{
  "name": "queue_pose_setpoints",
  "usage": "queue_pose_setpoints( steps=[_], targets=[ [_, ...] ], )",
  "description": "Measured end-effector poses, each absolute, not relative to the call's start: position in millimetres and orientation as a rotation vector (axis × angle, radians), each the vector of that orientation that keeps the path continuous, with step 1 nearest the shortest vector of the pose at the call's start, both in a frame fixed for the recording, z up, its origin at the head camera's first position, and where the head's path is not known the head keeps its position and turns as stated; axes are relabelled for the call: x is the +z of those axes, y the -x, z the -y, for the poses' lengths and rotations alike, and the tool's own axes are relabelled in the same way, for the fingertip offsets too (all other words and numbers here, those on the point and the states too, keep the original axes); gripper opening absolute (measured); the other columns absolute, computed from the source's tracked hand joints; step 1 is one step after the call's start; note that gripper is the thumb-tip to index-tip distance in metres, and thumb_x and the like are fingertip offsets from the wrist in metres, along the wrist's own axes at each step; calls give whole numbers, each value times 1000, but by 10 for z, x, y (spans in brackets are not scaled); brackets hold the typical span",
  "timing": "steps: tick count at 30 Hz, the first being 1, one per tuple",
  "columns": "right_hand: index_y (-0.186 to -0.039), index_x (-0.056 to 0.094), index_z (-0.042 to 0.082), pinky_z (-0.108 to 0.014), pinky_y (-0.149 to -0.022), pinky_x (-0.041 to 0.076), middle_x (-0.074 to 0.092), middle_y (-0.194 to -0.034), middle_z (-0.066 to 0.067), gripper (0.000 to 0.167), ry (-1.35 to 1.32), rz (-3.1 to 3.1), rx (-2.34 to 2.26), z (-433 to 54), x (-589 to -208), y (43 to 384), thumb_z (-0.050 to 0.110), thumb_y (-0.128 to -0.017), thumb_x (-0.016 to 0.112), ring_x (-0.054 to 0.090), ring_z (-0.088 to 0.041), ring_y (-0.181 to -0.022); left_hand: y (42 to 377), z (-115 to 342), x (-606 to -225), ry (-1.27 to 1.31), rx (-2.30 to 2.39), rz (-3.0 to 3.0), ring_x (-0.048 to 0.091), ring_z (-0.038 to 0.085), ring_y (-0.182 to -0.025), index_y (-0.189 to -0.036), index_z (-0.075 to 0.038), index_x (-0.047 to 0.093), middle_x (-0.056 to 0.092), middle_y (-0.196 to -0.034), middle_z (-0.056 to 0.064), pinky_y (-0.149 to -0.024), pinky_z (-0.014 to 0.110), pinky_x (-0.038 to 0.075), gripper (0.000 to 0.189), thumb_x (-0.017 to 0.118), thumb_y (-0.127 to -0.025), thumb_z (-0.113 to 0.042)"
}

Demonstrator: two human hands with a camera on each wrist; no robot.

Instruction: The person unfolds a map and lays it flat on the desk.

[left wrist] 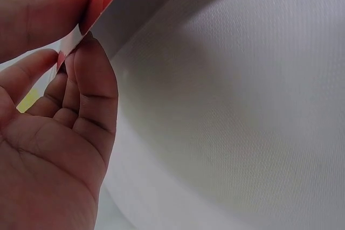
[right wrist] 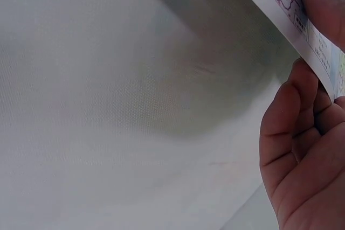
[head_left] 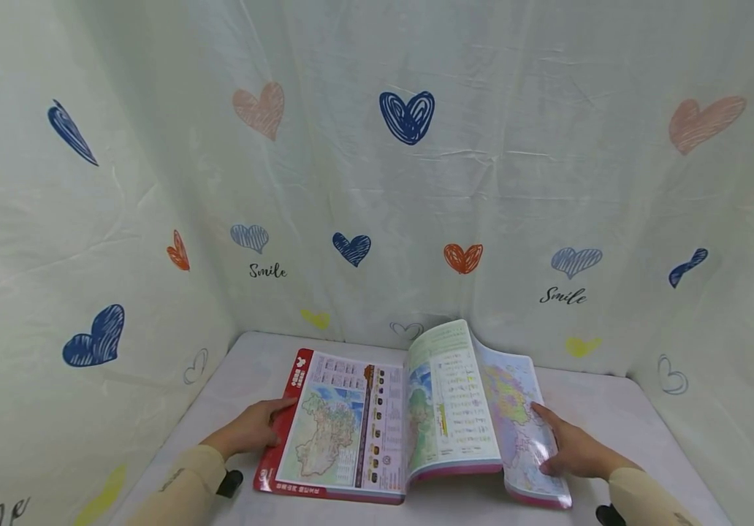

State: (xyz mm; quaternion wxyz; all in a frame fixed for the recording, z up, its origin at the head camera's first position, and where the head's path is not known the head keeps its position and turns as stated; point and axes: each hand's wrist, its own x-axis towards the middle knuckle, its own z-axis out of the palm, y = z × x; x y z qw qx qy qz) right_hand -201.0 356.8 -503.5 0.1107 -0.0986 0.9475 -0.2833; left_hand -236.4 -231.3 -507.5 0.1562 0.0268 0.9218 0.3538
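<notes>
An open atlas point(head_left: 383, 438) with a red-bordered map page on its left side lies on the white table. Between its halves a group of pages point(head_left: 462, 409) stands up and curves over, showing a green map and a printed list. My left hand point(head_left: 248, 429) grips the red left edge, thumb on top and fingers curled beneath; the left wrist view shows that red edge point(left wrist: 102, 1) pinched. On the other side my right hand point(head_left: 577, 444) grips the right edge of a colored map page point(head_left: 518, 409), its thumb on the print and fingers below.
The white table point(head_left: 614, 416) reaches back to a pale curtain point(head_left: 377, 190) printed with hearts and the word Smile. The curtain also closes in the left and right sides. A small black object point(head_left: 229, 483) shows at the left wrist.
</notes>
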Motion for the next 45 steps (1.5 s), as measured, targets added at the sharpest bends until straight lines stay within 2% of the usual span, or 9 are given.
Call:
queue_pose_setpoints(
  steps=[20, 28, 34, 38, 45],
  targets=[
    [-149, 25, -6, -68, -93, 38, 47, -129, -42, 112, 171, -2823, -671, -3798, -5051, 1948, 14, -61, 91, 53, -54, -111, 2357, 2434, -5068, -65, 972, -2662, 52, 27, -95, -145, -3, 50, 57, -117, 14, -68, 36, 55, 78, 78, -74, 5],
    [-148, 26, -8, -68, -92, 39, 50, -125, -41, 109, 133, -2804, -671, -3949, -5052, 1905, 11, -61, 90, 58, -45, -103, 2351, 2496, -5052, -75, 983, -2659, 53, 27, -95, -146, -1, 48, 57, -120, 16, -69, 36, 56, 79, 79, -73, 5],
    [-147, 27, -8, -68, -91, 39, 50, -123, -43, 108, 113, -2810, -621, -4045, -5055, 1881, 9, -60, 90, 57, -51, -104, 2356, 2542, -5037, -55, 987, -2663, 54, 28, -96, -146, -2, 48, 57, -121, 17, -69, 37, 57, 80, 80, -73, 4],
    [-147, 28, -8, -70, -92, 37, 46, -126, -45, 108, 71, -2788, -591, -4092, -5090, 1889, 11, -60, 90, 54, -56, -106, 2354, 2578, -5053, -53, 986, -2670, 54, 27, -96, -145, -1, 48, 57, -121, 17, -69, 37, 57, 79, 80, -73, 4],
    [-146, 27, -7, -69, -90, 39, 53, -118, -41, 109, 77, -2797, -531, -4192, -5124, 1891, 12, -59, 91, 56, -54, -103, 2354, 2606, -5046, -58, 972, -2678, 54, 27, -95, -146, -1, 47, 58, -121, 18, -69, 37, 57, 80, 81, -73, 2]
  ],
)
